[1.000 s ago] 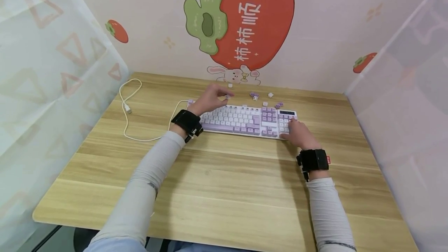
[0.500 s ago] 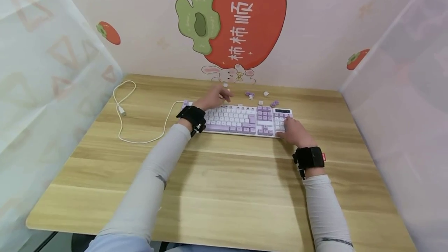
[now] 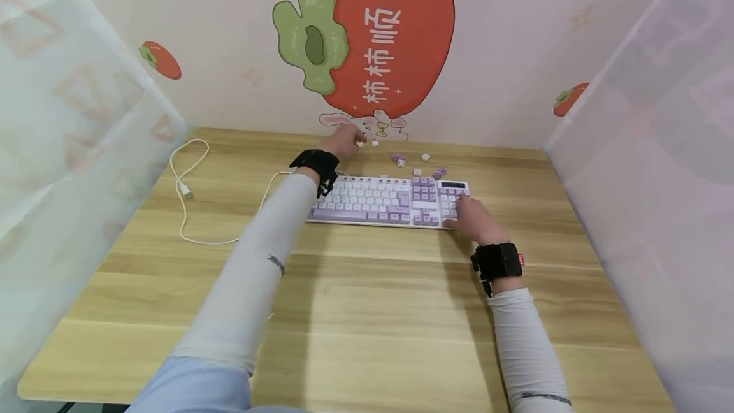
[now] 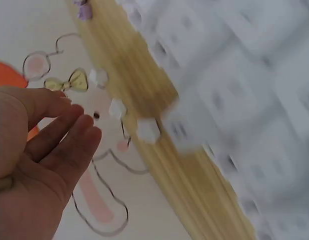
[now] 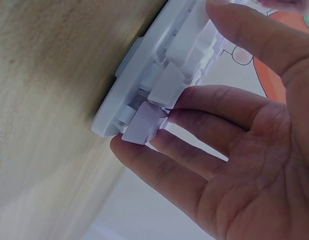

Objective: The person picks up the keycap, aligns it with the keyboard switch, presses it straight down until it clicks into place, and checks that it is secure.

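A white and purple keyboard (image 3: 367, 199) lies on the desk. My left hand (image 3: 343, 141) reaches over its back edge to the far side of the desk, close to white keycaps (image 3: 375, 143). In the left wrist view, nothing shows between the loosely bent fingers (image 4: 89, 135), and several white keycaps (image 4: 148, 130) lie past them. My right hand (image 3: 478, 220) rests at the keyboard's right end, over the number pad. Its straight fingers (image 5: 164, 175) touch the purple corner key (image 5: 143, 122) and the keyboard's corner in the right wrist view; the thumb presses farther along.
Behind the keyboard lie scattered purple keycaps (image 3: 440, 173) and white keycaps (image 3: 425, 157). A white USB cable (image 3: 182, 209) loops over the left of the desk (image 3: 378, 311). A printed backdrop (image 3: 493, 50) rises at the desk's back edge, with pale side panels (image 3: 648, 164).
A second ago my left hand pinched a keycap above the keyboard's back edge; now it shows none and has moved farther back and slightly left. My right hand stays on the keyboard.
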A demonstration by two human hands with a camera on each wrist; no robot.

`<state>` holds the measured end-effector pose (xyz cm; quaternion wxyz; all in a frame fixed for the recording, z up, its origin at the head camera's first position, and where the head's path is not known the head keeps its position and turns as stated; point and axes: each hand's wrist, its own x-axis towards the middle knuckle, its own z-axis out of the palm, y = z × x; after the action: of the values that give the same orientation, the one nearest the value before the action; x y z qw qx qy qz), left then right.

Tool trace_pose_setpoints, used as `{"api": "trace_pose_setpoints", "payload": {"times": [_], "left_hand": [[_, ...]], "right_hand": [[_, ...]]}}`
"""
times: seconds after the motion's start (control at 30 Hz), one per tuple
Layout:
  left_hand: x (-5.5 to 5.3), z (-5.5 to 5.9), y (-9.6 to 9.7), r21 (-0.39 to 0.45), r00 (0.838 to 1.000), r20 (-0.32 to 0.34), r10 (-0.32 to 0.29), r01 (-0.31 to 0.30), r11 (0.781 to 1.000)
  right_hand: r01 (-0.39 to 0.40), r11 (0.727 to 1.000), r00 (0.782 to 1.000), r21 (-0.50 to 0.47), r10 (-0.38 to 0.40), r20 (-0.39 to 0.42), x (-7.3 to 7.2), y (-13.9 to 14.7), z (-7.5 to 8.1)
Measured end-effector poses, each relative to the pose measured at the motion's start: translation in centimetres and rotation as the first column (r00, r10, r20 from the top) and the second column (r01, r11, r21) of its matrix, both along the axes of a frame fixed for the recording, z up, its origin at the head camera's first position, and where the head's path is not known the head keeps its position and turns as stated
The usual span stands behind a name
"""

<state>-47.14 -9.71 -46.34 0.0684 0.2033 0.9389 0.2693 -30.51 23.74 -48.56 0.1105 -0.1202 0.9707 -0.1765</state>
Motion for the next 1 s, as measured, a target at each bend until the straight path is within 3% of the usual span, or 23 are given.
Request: {"api": "trace_pose_setpoints", "payload": {"times": [0.17, 0.33, 0.6, 0.77, 1.0], "left_hand": [[0.1, -0.3, 2.2, -0.153, 0.996, 0.070, 0.056, -0.045, 0.987], [0.2, -0.4, 3.0, -0.227, 0.995, 0.087, 0.058, -0.037, 0.973], [-1.2, -2.1, 3.0, -0.159, 0.999, -0.046, 0.028, -0.035, 0.987], [-1.3, -2.5, 3.1, -0.141, 0.999, -0.046, 0.024, -0.030, 0.990], [-0.5, -2.2, 3.7, -0.020, 0.995, -0.049, -0.087, 0.087, 0.996]], "right_hand": [[-0.027, 0.999, 0.999, 0.033, 0.028, -0.037, 0.0, -0.9, -0.4], [-0.020, 1.000, 1.000, 0.017, 0.020, -0.015, 0.0, -1.5, -0.5], [0.001, 1.000, 1.000, 0.027, 0.000, -0.018, -0.1, -1.5, -0.7], [-0.002, 1.000, 1.000, 0.027, 0.002, -0.025, -0.2, -1.1, -0.8], [0.014, 0.999, 0.999, 0.030, -0.012, -0.044, -0.4, 0.0, -0.8]]}}
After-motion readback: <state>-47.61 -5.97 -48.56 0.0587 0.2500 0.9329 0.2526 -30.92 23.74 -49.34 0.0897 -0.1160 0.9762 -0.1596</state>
